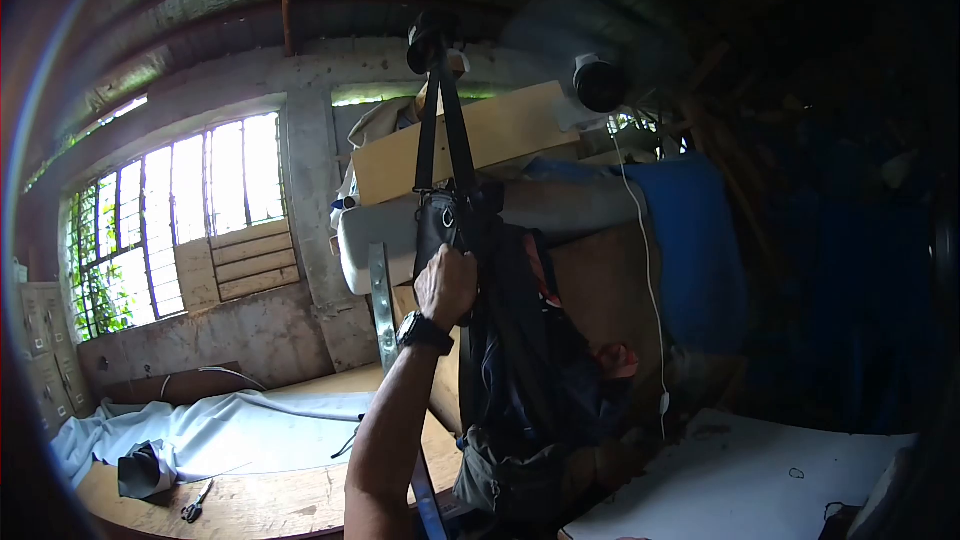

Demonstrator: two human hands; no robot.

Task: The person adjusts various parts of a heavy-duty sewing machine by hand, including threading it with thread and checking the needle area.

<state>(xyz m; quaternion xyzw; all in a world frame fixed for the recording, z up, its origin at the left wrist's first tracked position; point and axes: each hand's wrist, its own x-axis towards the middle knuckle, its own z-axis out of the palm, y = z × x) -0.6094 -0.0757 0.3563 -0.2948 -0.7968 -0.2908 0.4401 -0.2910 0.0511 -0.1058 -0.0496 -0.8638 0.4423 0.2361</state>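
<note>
A black bag (515, 340) hangs upright by two dark straps (440, 130) from a black object high up. My left hand (447, 285), with a black watch on the wrist, is closed on the bag's upper left edge, just below a small metal ring (447, 218). What exactly its fingertips pinch is hidden. Red-orange patches (617, 360) show on the bag's right side, and a grey bundled cloth (505, 470) hangs at its bottom. In deep shadow by the lower right of the bag, a brownish shape (615, 462) may be my right hand; its fingers cannot be made out.
At the left, a wooden table (290, 502) bears white cloth (270, 430), scissors (197, 502) and a dark folded piece (146, 470). A white board (750, 475) lies lower right. Behind the bag are a metal bar (382, 300), a wooden plank (460, 145), a hanging white cord (650, 280) and blue sheeting (695, 250).
</note>
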